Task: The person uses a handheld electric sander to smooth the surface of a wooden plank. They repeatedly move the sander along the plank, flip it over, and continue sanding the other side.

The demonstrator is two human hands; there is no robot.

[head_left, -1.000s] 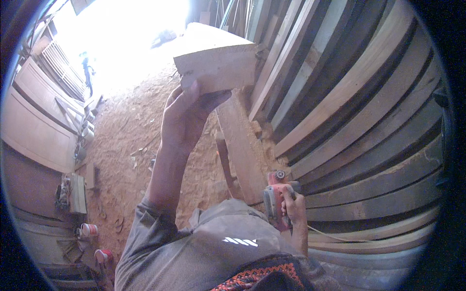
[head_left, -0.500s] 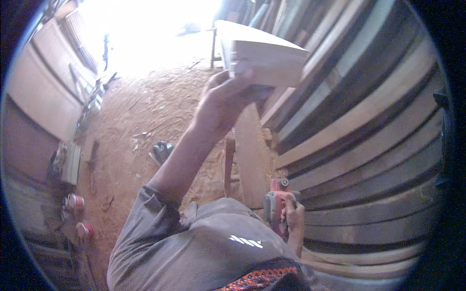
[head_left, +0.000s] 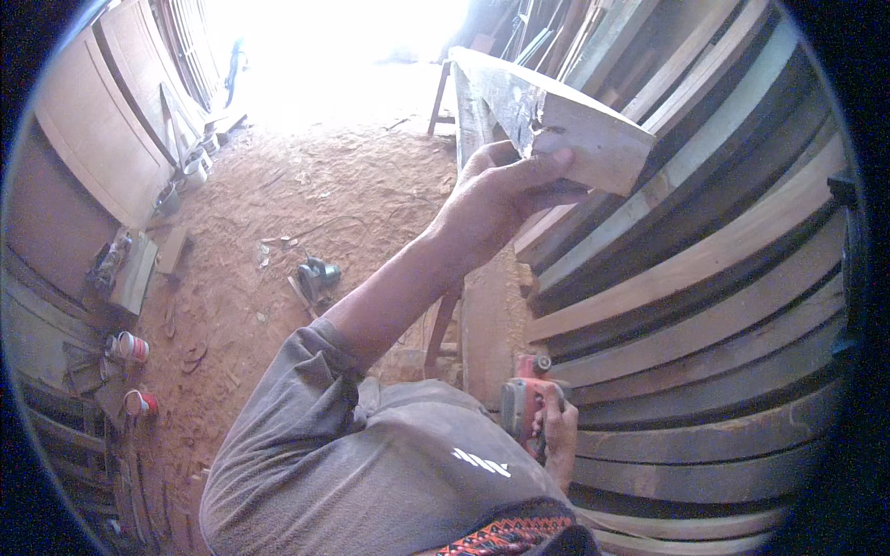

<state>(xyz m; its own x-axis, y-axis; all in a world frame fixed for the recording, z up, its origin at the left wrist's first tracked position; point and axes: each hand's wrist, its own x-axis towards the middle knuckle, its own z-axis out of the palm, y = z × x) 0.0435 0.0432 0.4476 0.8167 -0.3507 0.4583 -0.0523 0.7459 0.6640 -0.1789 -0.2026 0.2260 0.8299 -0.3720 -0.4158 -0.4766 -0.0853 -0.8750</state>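
My left hand (head_left: pixel 496 195) is raised and closed around the near end of a thick wooden beam (head_left: pixel 598 139), with the thumb along its end face. The beam is tilted and runs away toward the bright opening; a rough, chipped spot shows on its near corner. Lower down at the right, my right hand (head_left: pixel 558 431) is wrapped round the handle of a red and grey electric hand planer (head_left: pixel 527 398). The planer sits by the near end of a wooden bench plank (head_left: pixel 491 324) with shavings along its right edge. My left hand and the beam hide the plank's far part.
Long boards (head_left: pixel 686 306) are stacked along the right side. A green and black power tool (head_left: pixel 320 271) lies on the shaving-covered floor (head_left: pixel 278 204). Panels (head_left: pixel 102 130) lean at the left, with red and white cans (head_left: pixel 133 347) below them.
My left hand and the beam appear farther right and slightly lower, with the beam turned to show more of its side. My right hand stays on the planer. The whole view has shifted a little.
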